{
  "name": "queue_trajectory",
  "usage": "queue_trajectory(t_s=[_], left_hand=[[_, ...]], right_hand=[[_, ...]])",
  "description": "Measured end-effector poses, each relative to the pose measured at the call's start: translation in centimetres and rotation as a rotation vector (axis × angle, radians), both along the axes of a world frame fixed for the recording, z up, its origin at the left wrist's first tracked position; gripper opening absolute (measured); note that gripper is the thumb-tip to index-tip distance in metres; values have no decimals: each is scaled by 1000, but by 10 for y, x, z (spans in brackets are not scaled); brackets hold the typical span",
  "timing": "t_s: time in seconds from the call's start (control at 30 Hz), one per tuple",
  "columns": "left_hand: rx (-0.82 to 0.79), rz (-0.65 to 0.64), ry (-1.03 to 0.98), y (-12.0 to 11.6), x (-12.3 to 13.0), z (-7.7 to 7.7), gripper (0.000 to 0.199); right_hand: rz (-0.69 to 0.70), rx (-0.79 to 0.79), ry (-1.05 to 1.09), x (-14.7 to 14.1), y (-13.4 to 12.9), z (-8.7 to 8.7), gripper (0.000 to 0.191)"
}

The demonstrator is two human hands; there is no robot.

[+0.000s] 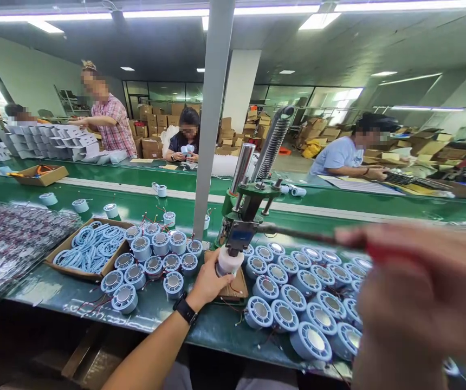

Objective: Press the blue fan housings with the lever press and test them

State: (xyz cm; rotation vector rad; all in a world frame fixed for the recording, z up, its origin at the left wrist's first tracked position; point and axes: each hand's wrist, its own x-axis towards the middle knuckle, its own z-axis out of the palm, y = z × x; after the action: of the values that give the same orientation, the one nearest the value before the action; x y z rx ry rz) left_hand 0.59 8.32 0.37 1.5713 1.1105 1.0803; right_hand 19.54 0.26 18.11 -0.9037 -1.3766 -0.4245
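Note:
A hand press (243, 230) with a spring and a steel column stands mid-table. Under its white pressing head (230, 261), my left hand (209, 279) wraps round a round part that is mostly hidden by the fingers. A black watch is on that wrist. My right hand (415, 287), blurred and close to the camera, is closed round the red grip of the press lever (298, 233). Light blue round units (284, 315) with silver discs stand in rows right of the press, and more such units (153, 265) stand to its left.
A cardboard box (90, 249) of light blue rings lies left, beside a stack of wired parts (17, 244). A grey post (211, 119) rises behind the table. Across the green conveyor (135, 187), several people work among boxes and white cartons.

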Motion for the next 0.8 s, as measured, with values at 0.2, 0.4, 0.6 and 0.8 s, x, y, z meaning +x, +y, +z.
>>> queue_trajectory(t_s=[0.2,0.4,0.6,0.8], left_hand=[[-2,-36,53,-41,-19,5,77],[156,262,425,-70,-131,27,41],[193,711,811,-4,-291,70,25],[232,559,985,25,-311,80,20]], right_hand=[[307,-199,136,-18,106,63,43],[217,-235,487,-73,56,-121,78],[97,-841,572,-103,60,-198,109],[81,-674,534,-110,54,-202,79]])
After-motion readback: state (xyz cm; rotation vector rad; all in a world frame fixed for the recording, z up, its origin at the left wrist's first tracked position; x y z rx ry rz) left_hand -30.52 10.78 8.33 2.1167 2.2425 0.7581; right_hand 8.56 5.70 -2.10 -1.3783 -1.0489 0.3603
